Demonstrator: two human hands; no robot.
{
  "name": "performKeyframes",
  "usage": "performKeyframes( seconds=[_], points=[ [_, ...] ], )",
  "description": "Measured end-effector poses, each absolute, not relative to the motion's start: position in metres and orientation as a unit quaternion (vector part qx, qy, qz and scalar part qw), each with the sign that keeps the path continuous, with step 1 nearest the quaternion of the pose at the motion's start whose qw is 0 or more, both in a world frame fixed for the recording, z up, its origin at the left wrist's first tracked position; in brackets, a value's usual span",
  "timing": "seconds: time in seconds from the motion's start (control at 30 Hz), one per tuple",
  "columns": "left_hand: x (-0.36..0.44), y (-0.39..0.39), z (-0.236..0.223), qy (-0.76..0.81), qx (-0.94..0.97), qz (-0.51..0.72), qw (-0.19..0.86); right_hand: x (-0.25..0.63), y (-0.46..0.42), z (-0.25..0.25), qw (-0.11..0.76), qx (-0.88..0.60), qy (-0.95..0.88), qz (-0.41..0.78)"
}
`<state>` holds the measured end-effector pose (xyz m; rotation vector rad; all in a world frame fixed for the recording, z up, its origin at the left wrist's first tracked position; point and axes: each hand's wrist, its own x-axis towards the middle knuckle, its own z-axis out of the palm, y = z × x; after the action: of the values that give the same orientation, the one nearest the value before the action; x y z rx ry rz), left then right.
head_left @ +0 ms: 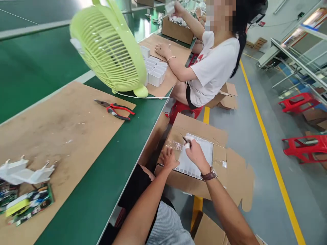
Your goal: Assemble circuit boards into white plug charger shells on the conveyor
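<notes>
An open cardboard box (pixel 189 123) stands on the floor beside the bench, holding rows of white plastic parts (pixel 206 149) packed flush inside. My left hand (pixel 169 159) rests on the box's near-left flap with its fingers spread, beside a patch of clear tape (pixel 174 145). Above the white parts, my right hand (pixel 196 152) is closed around a slim dark tool with a thin pointed tip (pixel 184 139). Something white also shows at those fingers; I cannot tell whether it is held. The tool's exact kind is too small to make out.
Red-handled pliers (pixel 114 109), a green fan (pixel 109 51) and circuit boards (pixel 30 204) sit on the green bench (pixel 112 154). A co-worker (pixel 212 71) sits ahead by white trays (pixel 155 69). Red stools (pixel 304 146) stand at right; another carton (pixel 208 231) lies near my legs.
</notes>
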<state>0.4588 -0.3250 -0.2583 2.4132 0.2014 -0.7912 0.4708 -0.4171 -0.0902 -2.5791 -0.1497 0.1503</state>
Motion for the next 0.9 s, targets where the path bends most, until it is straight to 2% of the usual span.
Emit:
performKeyframes(
  seconds=[0.13, 0.4, 0.63, 0.9],
  points=[
    [0.463, -0.324, -0.266, 0.066, 0.919, -0.279, 0.271, 0.462, -0.472, -0.144, 0.226, -0.963, 0.058, 0.133],
    [0.469, -0.323, -0.272, 0.056, 0.919, -0.284, 0.266, 0.483, -0.474, -0.211, 0.17, -0.951, 0.123, 0.227],
    [0.468, -0.325, -0.272, 0.057, 0.918, -0.284, 0.272, 0.502, -0.475, -0.237, 0.156, -0.946, 0.125, 0.254],
    [0.47, -0.322, -0.265, 0.055, 0.913, -0.292, 0.281, 0.487, -0.472, -0.233, 0.174, -0.944, 0.109, 0.258]
  ],
)
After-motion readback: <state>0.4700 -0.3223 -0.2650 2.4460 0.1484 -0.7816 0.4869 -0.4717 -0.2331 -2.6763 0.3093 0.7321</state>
